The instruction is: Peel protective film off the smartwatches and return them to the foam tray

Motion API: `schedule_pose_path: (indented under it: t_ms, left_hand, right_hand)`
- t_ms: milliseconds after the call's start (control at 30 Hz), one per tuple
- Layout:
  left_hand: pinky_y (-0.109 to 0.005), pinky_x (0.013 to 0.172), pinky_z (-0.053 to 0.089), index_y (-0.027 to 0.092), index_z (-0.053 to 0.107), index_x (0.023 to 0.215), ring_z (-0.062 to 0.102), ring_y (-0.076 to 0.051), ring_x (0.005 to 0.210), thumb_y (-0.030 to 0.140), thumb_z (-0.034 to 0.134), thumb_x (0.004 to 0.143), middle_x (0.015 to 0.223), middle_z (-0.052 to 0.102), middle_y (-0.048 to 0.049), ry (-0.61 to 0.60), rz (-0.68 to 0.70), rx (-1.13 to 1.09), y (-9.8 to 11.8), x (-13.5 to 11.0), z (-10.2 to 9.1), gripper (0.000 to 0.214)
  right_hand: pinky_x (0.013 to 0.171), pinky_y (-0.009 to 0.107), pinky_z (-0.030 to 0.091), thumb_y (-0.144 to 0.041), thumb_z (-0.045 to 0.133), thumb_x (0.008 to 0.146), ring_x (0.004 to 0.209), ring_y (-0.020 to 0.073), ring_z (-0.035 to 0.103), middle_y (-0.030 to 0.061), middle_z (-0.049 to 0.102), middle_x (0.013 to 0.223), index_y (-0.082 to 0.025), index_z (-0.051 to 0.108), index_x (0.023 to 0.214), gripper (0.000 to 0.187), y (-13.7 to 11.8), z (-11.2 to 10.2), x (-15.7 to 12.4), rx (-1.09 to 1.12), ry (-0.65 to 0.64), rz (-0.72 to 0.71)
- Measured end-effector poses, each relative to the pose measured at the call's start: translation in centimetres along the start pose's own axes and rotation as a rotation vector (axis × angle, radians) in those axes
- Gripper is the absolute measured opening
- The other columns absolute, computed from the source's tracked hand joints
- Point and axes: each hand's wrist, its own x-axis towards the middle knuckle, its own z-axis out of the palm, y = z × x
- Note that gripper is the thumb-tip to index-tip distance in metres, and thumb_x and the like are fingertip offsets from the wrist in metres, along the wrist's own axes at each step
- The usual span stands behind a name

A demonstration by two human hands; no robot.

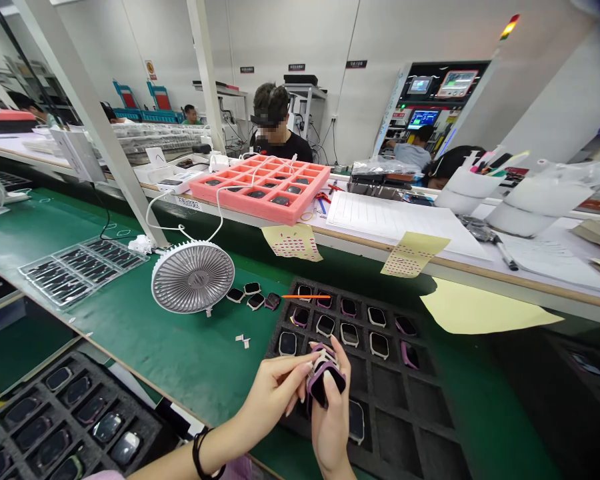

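My right hand [333, 407] is wrapped round a purple-rimmed smartwatch case [327, 383], the thumb on its dark face. A light-coloured part shows behind the purple rim; whether it is a second case I cannot tell. My left hand [283, 383] is closed in a pinch at the case's upper left edge, and what lies between its fingertips is hidden. Both hands are above a black foam tray [393, 433], whose far compartments hold several watch cases [349, 334] with light or purple rims. One dark-faced case [356, 421] lies in the tray beside my right hand.
A round fan [194, 277] stands left of several loose watch cases [255, 301]. An orange stick [307, 297] lies across the tray's far edge. Another filled foam tray [55, 427] is lower left. A pink foam tray [300, 208] sits on the shelf; a person [280, 133] sits beyond.
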Motion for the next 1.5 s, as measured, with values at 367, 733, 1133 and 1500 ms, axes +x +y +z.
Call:
schedule_pose_path:
  t_ms: [367,733,1133,1500]
  left_hand:
    - [-0.016,0.043,0.044,0.016,0.072,0.085,0.054,-0.009,0.057,0.031,0.060,0.083,0.079,0.061,-0.0062,0.225,0.218,0.101,0.3,0.2,0.6,0.019]
    - [-0.019,0.051,0.044,0.018,0.073,0.083,0.057,-0.012,0.065,0.028,0.061,0.084,0.074,0.061,-0.0057,0.282,0.310,0.138,0.1,0.1,1.0,0.016]
    - [-0.019,0.060,0.048,0.018,0.071,0.086,0.059,-0.010,0.068,0.016,0.061,0.083,0.072,0.060,-0.0027,0.285,0.477,0.160,1.1,-1.3,1.4,0.011]
    - [-0.017,0.061,0.049,0.019,0.070,0.088,0.059,-0.009,0.068,0.010,0.061,0.082,0.073,0.061,-0.0007,0.311,0.570,0.191,1.4,-1.6,1.1,0.014]
  right_hand:
    - [0.102,0.042,0.033,-0.045,0.050,0.087,0.123,0.0245,0.041,0.0054,0.041,0.135,-0.032,0.033,0.136,0.054,0.3,-0.1,0.0,-0.072,0.017,-0.063]
    - [0.106,0.044,0.029,-0.044,0.052,0.086,0.125,0.0249,0.039,0.0054,0.040,0.134,-0.032,0.034,0.134,0.053,0.9,-0.4,-0.2,-0.112,0.042,-0.118]
    - [0.090,0.051,0.045,-0.043,0.051,0.085,0.112,0.0292,0.052,0.0120,0.044,0.130,-0.029,0.034,0.134,0.054,2.3,-1.3,-0.9,-0.085,-0.029,-0.362]
    - [0.092,0.048,0.044,-0.044,0.047,0.088,0.114,0.0274,0.050,0.0098,0.041,0.132,-0.033,0.036,0.135,0.050,2.3,-1.3,-1.0,-0.116,-0.081,-0.426]
